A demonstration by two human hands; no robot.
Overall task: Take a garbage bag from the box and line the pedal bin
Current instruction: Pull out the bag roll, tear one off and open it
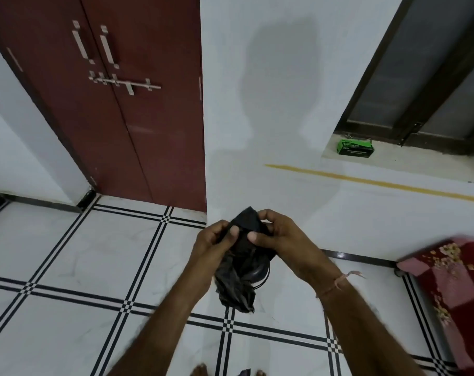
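A crumpled black garbage bag (238, 278) hangs between both hands in front of me, above the tiled floor. My left hand (217, 240) pinches its upper left part with thumb and fingers. My right hand (276, 234) grips the top right part, thumb pressed on the plastic. The lower end of the bag dangles loose below the hands. A green box (355, 150) of bags sits on the window ledge at the upper right, well away from the hands. No pedal bin shows in this view.
A dark red double door (127, 104) with metal handles and a latch stands at left. A white wall (271, 104) faces me. A red patterned cushion or mattress (452, 280) lies at right on the floor. My bare toes (200, 370) show at the bottom.
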